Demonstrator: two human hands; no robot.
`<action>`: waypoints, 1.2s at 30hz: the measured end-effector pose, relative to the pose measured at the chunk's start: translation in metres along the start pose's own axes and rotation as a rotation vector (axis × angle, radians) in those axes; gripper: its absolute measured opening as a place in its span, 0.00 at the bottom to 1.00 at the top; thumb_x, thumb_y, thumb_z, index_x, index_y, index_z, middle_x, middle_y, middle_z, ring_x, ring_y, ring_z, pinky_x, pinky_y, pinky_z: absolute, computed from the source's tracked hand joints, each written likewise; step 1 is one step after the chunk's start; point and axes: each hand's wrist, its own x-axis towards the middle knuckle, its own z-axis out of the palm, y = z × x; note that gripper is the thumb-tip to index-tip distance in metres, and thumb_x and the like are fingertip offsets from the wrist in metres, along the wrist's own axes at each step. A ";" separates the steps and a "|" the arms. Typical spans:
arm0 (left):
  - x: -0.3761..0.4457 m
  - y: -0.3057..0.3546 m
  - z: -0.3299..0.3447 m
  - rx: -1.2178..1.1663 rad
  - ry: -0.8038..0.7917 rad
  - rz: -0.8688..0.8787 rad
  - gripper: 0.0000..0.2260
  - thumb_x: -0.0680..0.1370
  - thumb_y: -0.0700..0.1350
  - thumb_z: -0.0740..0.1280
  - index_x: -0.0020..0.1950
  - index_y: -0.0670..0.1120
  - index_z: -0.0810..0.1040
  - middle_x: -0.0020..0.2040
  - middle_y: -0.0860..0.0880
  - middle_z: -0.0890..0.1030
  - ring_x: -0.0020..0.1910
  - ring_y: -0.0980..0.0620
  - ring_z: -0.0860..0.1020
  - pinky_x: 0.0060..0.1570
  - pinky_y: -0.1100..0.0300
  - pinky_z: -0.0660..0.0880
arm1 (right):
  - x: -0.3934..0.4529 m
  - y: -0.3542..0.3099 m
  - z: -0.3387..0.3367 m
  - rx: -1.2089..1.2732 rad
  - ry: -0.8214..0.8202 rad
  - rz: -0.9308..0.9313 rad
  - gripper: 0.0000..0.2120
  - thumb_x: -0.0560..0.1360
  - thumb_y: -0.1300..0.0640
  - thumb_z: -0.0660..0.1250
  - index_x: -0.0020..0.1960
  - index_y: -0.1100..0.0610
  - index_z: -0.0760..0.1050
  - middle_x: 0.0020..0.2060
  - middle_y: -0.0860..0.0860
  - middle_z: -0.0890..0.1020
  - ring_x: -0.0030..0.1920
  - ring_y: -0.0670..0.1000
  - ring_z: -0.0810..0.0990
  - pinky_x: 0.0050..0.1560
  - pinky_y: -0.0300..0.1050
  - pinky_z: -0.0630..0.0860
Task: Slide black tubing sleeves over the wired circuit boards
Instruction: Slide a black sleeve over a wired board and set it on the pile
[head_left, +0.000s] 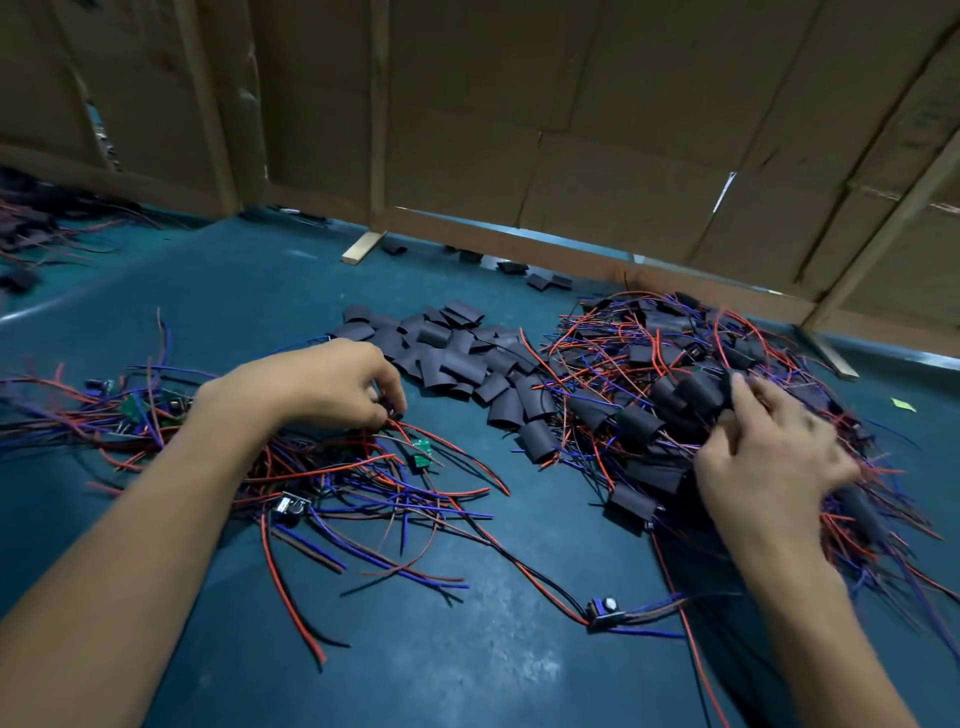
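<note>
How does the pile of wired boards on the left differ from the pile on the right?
The left pile is bare: green boards show and no sleeves cover them, while the right pile has black sleeves on its boards. The left pile is thin and spread out; the right pile is dense and heaped. The left hand pinches something small at the left pile's edge; the right hand rests on the right pile. Both have red and blue wires.

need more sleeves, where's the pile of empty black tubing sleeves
In the head view the pile of empty black tubing sleeves lies on the blue table, centre, between the left hand and the heap of sleeved boards under the right hand.
</note>
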 end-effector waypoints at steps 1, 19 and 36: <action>-0.001 0.001 -0.001 -0.013 0.001 0.003 0.09 0.75 0.47 0.68 0.49 0.60 0.83 0.47 0.56 0.83 0.45 0.59 0.80 0.46 0.61 0.75 | 0.000 -0.001 0.000 -0.038 -0.049 0.040 0.22 0.79 0.58 0.60 0.71 0.55 0.75 0.72 0.56 0.74 0.68 0.64 0.68 0.66 0.58 0.59; -0.001 0.018 0.001 -0.009 0.466 0.198 0.11 0.78 0.40 0.69 0.59 0.46 0.83 0.52 0.45 0.75 0.56 0.44 0.74 0.60 0.48 0.71 | -0.014 -0.019 -0.001 0.179 0.137 -0.160 0.27 0.78 0.57 0.59 0.77 0.62 0.66 0.78 0.61 0.64 0.76 0.61 0.65 0.70 0.59 0.59; -0.010 0.035 -0.003 -0.168 1.033 0.345 0.09 0.75 0.34 0.71 0.54 0.40 0.78 0.49 0.46 0.82 0.49 0.51 0.79 0.55 0.66 0.73 | -0.017 -0.019 0.044 -0.351 -0.480 -0.575 0.34 0.80 0.38 0.42 0.76 0.54 0.70 0.79 0.52 0.62 0.80 0.55 0.59 0.77 0.59 0.46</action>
